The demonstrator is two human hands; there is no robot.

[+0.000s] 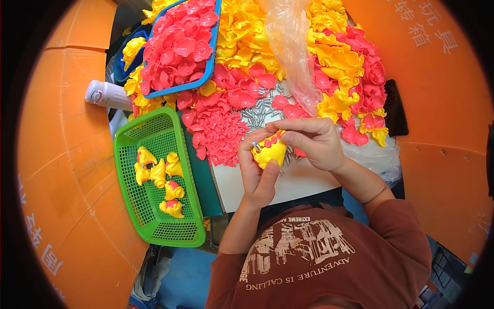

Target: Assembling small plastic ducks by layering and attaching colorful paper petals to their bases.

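My left hand [254, 175] is closed around a yellow plastic toy part [271, 152] with a row of small red pieces along its upper edge. A silver metal pin [256, 147] sticks out at its left side. The fingers of my right hand [315, 141] pinch the part's upper right edge; whether they also hold a small piece is hidden. Just beyond my hands lie a heap of silver metal pins [261, 110] and a pile of small red pieces [222, 131].
To the left, a green basket [191, 198] holds several yellow-and-red assembled parts [158, 172]. A blue-rimmed tray [208, 72] of red shells stands behind. Yellow shells [242, 36] heap at the back beside a clear plastic bag [290, 41]. A bottle [108, 95] and a dark phone-like slab [395, 108] flank the table.
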